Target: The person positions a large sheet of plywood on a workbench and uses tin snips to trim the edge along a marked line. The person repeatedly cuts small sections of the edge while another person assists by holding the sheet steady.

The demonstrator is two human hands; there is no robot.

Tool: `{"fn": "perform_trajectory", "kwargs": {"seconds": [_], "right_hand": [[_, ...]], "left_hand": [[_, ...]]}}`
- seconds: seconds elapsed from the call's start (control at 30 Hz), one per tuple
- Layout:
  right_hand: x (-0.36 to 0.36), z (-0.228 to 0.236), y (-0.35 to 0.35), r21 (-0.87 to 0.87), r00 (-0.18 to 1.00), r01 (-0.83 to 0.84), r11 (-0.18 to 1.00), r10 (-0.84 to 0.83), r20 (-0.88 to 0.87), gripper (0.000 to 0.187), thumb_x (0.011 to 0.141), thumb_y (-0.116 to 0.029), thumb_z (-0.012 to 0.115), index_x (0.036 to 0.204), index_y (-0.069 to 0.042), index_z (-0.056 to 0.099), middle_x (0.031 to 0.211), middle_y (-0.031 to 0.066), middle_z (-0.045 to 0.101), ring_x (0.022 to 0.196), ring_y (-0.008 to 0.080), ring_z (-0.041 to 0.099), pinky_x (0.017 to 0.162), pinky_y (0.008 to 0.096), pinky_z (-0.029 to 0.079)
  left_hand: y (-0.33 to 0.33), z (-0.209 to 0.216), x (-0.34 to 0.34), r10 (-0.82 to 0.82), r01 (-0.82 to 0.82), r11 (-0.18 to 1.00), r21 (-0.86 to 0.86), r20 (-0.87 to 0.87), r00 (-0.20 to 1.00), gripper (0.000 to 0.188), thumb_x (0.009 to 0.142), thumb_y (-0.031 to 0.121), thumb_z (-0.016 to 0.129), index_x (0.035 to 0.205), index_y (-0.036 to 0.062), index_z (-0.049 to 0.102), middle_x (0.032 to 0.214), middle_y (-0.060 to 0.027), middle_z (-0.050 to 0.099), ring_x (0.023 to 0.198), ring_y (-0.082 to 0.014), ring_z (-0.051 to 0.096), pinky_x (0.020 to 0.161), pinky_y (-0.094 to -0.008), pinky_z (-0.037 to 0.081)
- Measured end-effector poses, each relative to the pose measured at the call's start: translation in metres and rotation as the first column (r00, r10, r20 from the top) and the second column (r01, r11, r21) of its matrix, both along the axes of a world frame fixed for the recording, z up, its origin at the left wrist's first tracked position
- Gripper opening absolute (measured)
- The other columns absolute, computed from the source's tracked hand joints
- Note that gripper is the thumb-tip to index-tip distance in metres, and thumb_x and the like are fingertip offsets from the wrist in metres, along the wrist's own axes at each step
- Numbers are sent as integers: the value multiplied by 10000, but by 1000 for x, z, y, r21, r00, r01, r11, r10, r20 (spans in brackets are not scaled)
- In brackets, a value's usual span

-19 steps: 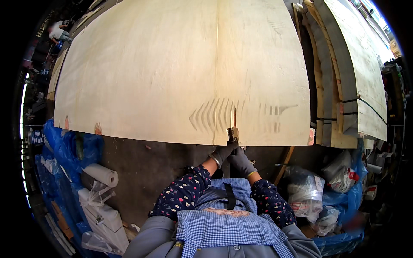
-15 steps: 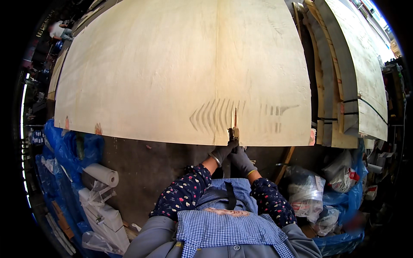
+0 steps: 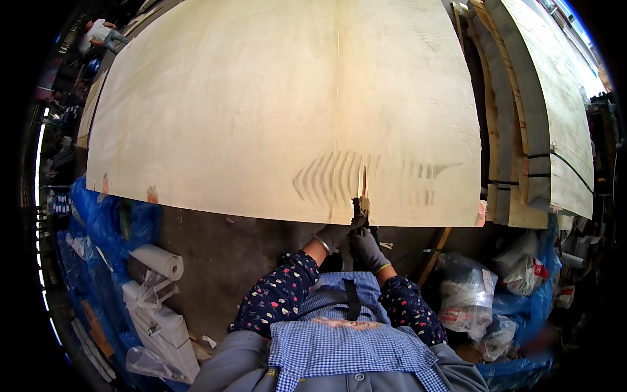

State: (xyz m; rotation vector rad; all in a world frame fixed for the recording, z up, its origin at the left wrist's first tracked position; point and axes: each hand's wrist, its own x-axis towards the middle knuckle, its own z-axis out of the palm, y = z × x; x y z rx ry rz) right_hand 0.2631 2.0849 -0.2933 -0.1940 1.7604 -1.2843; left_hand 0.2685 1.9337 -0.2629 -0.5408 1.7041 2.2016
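A large pale plywood sheet (image 3: 215,111) lies in front of me, with dark arrow-like marks near its near edge. A split with a broken notch (image 3: 364,189) cuts into that edge. My left hand (image 3: 334,236), in a grey glove with a bracelet at the wrist, is closed just below the notch, its fingertips mostly hidden. Close on its right, my right hand (image 3: 368,249), also gloved, has its fingers curled. Between the hands and the notch is a small dark thing (image 3: 358,212), its kind unclear; both hands seem closed around its lower part.
Strapped boards (image 3: 516,130) stand stacked on the right. Plastic-wrapped bundles (image 3: 467,287) lie below them beside a wooden strip (image 3: 433,255). At left are blue plastic sheeting (image 3: 98,215), a white roll (image 3: 160,261) and a long white box (image 3: 163,330). Another person (image 3: 101,34) is at the far left.
My right hand has come slightly down toward me, and a pale splinter now shows beside it. The view has shifted a little. The person at the far left has changed posture.
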Motion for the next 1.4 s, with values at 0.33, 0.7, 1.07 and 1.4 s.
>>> {"fn": "perform_trajectory", "kwargs": {"seconds": [0.33,0.7,1.07,1.4], "right_hand": [[45,45,-4,-171,122,855,490,130,984,260,796,-173,548,1017,-46,600,951,109,643,811,228,603,787,357,501],[43,51,66,148,952,-171,974,124,279,789,794,-305,634,1459,-71,278,1078,161,641,981,270,623,867,331,477],[-4,24,0,5,993,-5,1000,5,120,564,873,-246,570,1341,5,380,1212,191,567,1033,297,585,886,344,466],[-10,-3,-5,143,997,58,988,-66,49,566,832,-282,578,1302,-15,411,1097,250,620,1027,371,610,867,371,479]], "left_hand": [[12,95,-12,20,289,837,-464,555,832,513,803,352,704,1166,14,572,952,-146,683,844,-227,656,724,-335,520],[61,7,70,-72,200,944,-262,428,901,639,726,533,746,968,-46,626,864,-140,672,752,-236,640,641,-355,493],[29,-8,8,174,-66,909,-412,229,958,340,814,295,677,993,7,668,841,-102,698,760,-198,653,672,-333,506],[31,-27,-1,205,-159,955,-249,175,963,235,858,248,646,947,31,654,804,-51,666,692,-147,606,617,-308,475]]}}
